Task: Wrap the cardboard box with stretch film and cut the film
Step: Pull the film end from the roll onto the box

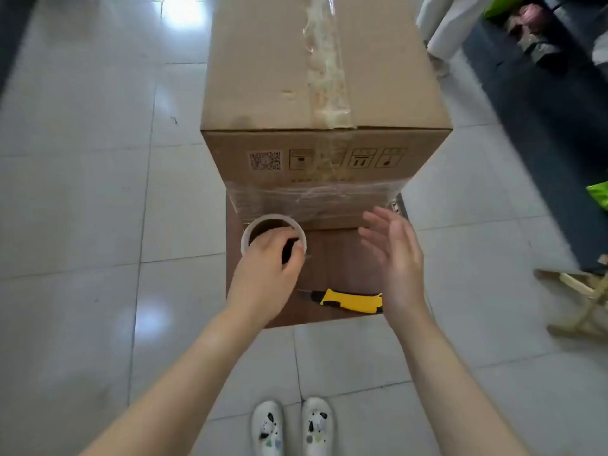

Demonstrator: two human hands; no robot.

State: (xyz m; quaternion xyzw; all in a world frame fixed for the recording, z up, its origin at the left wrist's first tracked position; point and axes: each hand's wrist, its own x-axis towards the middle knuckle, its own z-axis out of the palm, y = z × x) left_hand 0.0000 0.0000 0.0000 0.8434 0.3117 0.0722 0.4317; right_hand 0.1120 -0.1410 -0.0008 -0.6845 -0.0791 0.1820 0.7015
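The box (325,93) stands on the table (335,258) at twelve o'clock. Before it, the roll (273,232) sits at nine, the knife (348,300) at six.

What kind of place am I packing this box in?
Probably an indoor room used for packing, maybe a home or small workshop. The floor is glossy grey tile, the box stands on a low wooden stand with a knife on it, and dark furniture lines the right side.
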